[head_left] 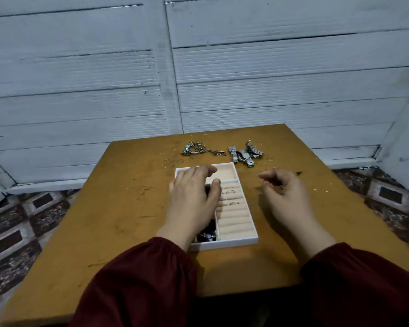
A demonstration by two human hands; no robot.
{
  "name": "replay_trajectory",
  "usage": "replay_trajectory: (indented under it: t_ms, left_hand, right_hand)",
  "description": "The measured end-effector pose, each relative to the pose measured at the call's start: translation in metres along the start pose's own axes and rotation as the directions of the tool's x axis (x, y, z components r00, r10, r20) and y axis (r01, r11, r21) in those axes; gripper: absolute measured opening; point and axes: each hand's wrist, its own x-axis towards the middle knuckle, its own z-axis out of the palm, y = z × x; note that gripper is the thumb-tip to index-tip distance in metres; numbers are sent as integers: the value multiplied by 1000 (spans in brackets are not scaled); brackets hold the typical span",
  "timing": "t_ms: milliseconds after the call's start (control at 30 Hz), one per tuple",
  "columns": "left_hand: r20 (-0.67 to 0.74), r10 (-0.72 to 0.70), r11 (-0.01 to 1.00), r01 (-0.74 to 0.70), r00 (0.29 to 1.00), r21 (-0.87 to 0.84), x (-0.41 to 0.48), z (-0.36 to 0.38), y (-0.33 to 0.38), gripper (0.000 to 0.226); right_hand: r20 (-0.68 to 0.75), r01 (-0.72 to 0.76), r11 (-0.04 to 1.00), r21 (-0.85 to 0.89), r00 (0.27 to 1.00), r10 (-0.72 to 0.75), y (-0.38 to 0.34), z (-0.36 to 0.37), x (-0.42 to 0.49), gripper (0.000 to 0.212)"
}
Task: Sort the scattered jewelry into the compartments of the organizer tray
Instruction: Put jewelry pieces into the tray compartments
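Mid-sort, pinching what seems a small ring (281, 186) in curled fingers of the right hand (287, 200) just beside the organizer tray (232, 244), left hand (191, 197) relaxed over it; next, likely slotting into a free ring roll (234, 223).

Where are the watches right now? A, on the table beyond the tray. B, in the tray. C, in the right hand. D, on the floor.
A: the watches lie on the table just past the far right corner of the tray.

tray (232, 238) mid-table (104, 220), watches (244, 154) behind it
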Motion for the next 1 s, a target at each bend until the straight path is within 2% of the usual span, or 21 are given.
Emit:
replay_trajectory:
  t_ms: [233, 300, 467, 600, 833, 1000]
  left_hand:
    - [104, 128, 991, -125, 986, -37, 29, 35, 46, 28]
    - [145, 145, 989, -143, 979, -26, 38, 47, 57, 29]
    - [231, 167, 983, -181, 958, 40, 56, 70, 75, 29]
    - [278, 198, 967, -234, 940, 101, 67, 85, 83, 26]
    - [389, 265, 907, -366, 882, 211, 80, 109, 91, 27]
    - [428, 281, 871, -415, 859, 263, 82, 119, 94, 31]
  right_hand:
    - [-143, -58, 994, -90, 989, 45, 35, -34, 22, 18]
    - [-160, -60, 987, -149, 986, 36, 41, -43, 30, 24]
    - [-169, -109, 924, -365, 984, 50, 56, -50, 40, 21]
    - [-144, -212, 850, -483, 976, 163, 68, -51, 43, 34]
    - [-26, -149, 755, -639, 985, 173, 72, -47, 48, 42]
    - [-16, -136, 738, -660, 986, 167, 74, -46, 48, 43]
